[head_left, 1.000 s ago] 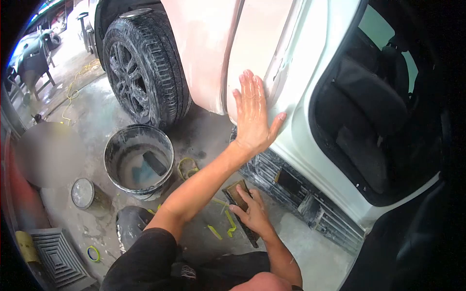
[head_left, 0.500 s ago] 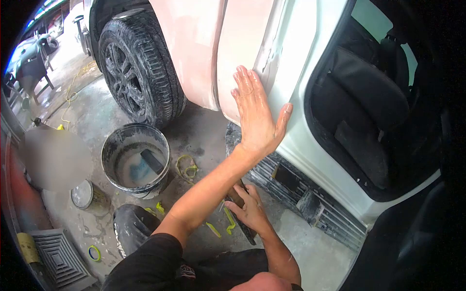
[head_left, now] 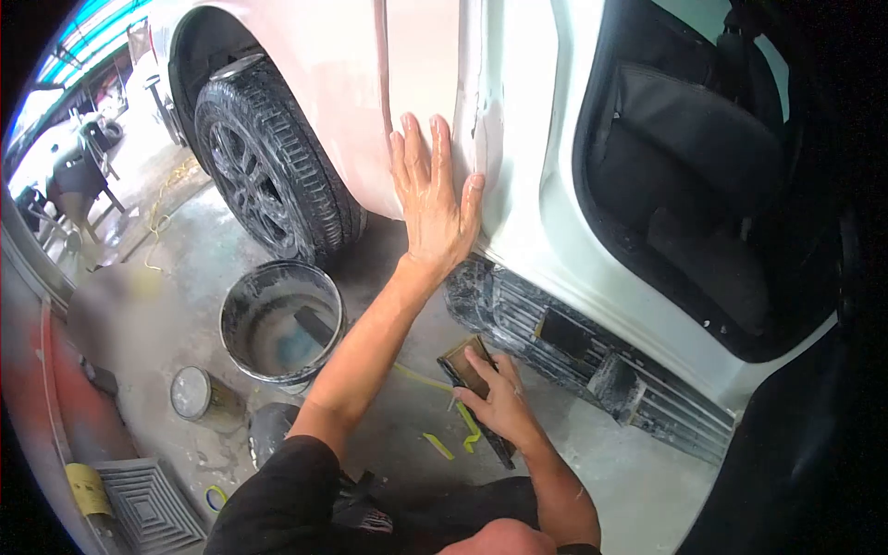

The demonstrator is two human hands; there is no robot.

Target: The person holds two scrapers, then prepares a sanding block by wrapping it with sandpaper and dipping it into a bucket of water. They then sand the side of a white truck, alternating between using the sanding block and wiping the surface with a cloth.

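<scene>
Flat against the pale pink, filler-coated car panel (head_left: 421, 65), my left hand (head_left: 430, 203) has its fingers stretched out and looks wet. Its fingertips rest beside a vertical panel seam, below the whitish door-frame edge. Lower down, near the ribbed running board (head_left: 499, 310), my right hand (head_left: 497, 398) is closed around a long dark sanding block (head_left: 455, 356) with a brown face. Part of the block is hidden under the fingers.
A dirty bucket (head_left: 233, 328) of cloudy water holds a dark block. Beside it stand a tyre (head_left: 301, 166) and a can (head_left: 192, 393). Yellow tape strips (head_left: 439, 446) lie on the floor. A grey grille (head_left: 153, 504) is at lower left; the open door frame shows a black seat (head_left: 684, 120).
The view has shifted, and my left hand now lies further left on the pink panel, fingers pointing more upward. My right hand still holds the sanding block, now less hidden by my left arm.
</scene>
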